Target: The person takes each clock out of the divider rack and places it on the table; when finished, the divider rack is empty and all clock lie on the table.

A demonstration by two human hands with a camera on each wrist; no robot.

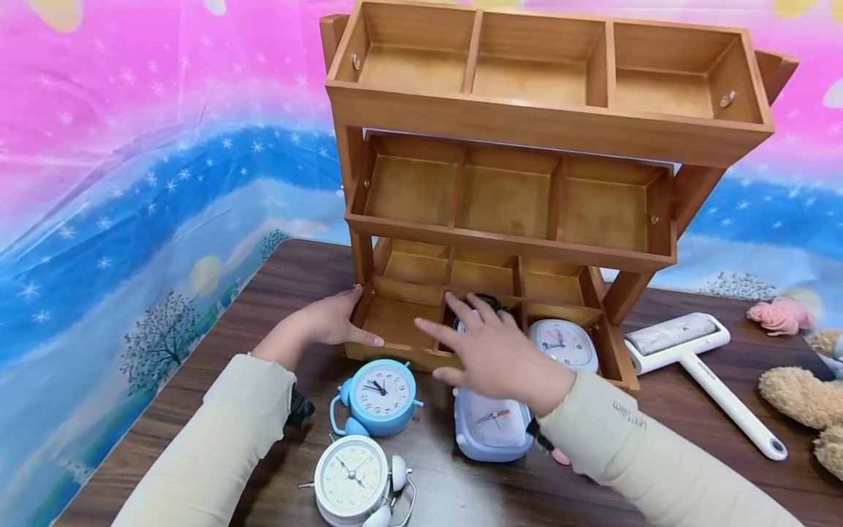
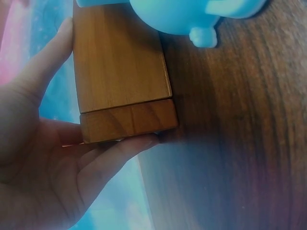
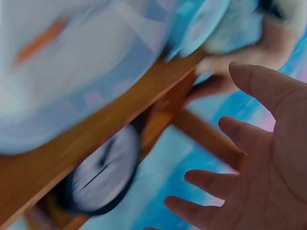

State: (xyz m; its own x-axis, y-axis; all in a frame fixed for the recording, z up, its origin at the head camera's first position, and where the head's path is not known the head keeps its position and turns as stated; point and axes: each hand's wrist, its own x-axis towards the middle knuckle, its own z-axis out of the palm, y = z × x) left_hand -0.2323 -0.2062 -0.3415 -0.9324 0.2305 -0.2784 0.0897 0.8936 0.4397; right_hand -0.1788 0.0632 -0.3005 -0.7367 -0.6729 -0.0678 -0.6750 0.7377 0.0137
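Note:
A three-tier wooden shelf [image 1: 507,240] with divided trays stands on the dark wood table [image 1: 217,366]. My left hand [image 1: 326,322] rests with straight fingers against the shelf's bottom left corner [image 2: 124,91], thumb on the front edge. My right hand [image 1: 494,351] hovers spread and empty over the bottom tier's middle compartment. A black clock [image 1: 490,298] sits there, mostly hidden by the fingers; the right wrist view shows its face [image 3: 98,175] near the spread hand [image 3: 259,163]. A white clock [image 1: 563,342] lies in the right compartment.
In front of the shelf lie a blue twin-bell alarm clock [image 1: 382,395], a white twin-bell alarm clock [image 1: 352,479] and a pale blue rectangular clock [image 1: 490,430]. A white lint roller [image 1: 698,359] and plush toys [image 1: 800,395] are at the right. A colourful sheet hangs behind.

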